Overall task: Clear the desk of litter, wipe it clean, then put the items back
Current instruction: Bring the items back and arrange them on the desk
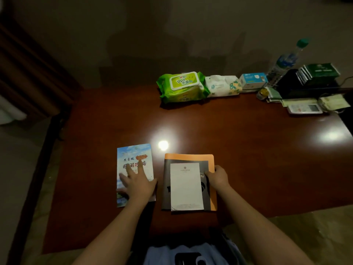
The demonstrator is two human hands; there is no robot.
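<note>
Both forearms are seen bare, with no sleeves, watch or rings on the left hand point(136, 183) or right hand point(217, 177). At 6 o'clock, light blue clothing point(158, 254) is worn.

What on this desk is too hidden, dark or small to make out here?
Head view only:
- Brochure: the left hand lies flat over its middle, hiding part of the print.
- Orange folder: mostly hidden by the dark booklet and white sheet; right hand covers its edge.
- White sheet's print: too small.
- Black box, far right: contents dark, blurred.
- Room's left side: too dark.
</note>
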